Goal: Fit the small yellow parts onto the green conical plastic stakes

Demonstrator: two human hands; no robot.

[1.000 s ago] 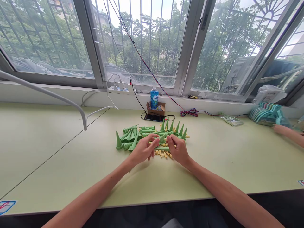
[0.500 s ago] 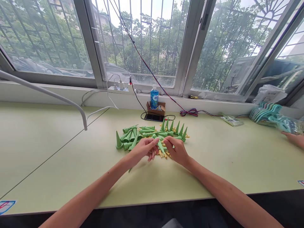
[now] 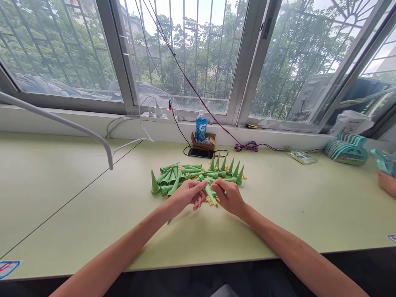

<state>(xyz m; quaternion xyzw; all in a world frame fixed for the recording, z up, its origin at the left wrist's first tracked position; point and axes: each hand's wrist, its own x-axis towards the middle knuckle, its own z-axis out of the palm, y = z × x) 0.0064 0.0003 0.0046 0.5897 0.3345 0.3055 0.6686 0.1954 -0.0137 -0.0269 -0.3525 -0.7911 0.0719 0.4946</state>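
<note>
My left hand (image 3: 189,194) pinches a green cone-shaped watering spike (image 3: 210,194) between thumb and forefinger, its tip slanting down toward me. Close beside it, my right hand (image 3: 230,198) has its fingers pinched together near the spike's wide end. Whatever small piece it may hold is hidden. Just beyond both hands lies a heap of similar green spikes (image 3: 167,177), some on their sides. A row of upright spikes (image 3: 236,170) stands at the heap's right. Small yellow plastic pieces (image 3: 215,203) lie among the spikes and under my hands.
Behind the heap are a phone (image 3: 200,153) and a blue bottle (image 3: 201,127) in a small cardboard box (image 3: 208,145). Cables (image 3: 247,145) run along the sill. Teal hangers (image 3: 346,149) stand at right, near another person's hand (image 3: 386,183). A white tube (image 3: 77,126) crosses the left.
My hands stay nearly in place around the spike, with the right fingers shifting slightly. At far right, the other person's hand has drawn a teal item away from the hangers.
</note>
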